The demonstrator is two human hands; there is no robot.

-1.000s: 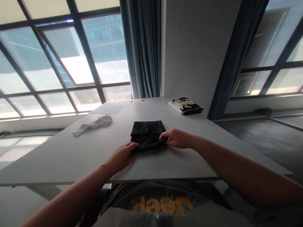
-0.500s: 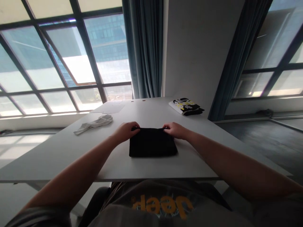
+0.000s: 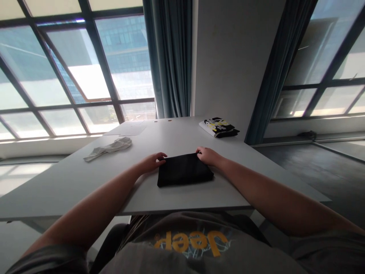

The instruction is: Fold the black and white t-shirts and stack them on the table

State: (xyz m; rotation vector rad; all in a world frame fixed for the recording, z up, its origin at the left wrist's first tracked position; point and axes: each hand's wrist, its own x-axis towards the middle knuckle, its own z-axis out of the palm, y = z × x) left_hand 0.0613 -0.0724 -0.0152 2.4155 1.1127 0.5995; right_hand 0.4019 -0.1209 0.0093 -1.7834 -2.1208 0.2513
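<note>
A black folded garment (image 3: 185,170) lies flat on the table in front of me, a neat rectangle turned slightly. My left hand (image 3: 152,161) is at its far left corner, finger and thumb a little apart and touching or just beside the edge. At the far right corner, my right hand (image 3: 209,156) pinches the edge between thumb and fingers, with part of the grip hidden behind the hand.
The white table (image 3: 171,137) carries a crumpled pale cloth (image 3: 110,148) at left and sheets of paper (image 3: 128,128) at its far left. A folded black, white and yellow printed garment (image 3: 219,126) sits far right, near the pillar (image 3: 225,61).
The black garment has turned slightly, its right side now farther from me. My left hand has loosened from its pinch and shifted slightly outward; my right hand stays on its corner.
</note>
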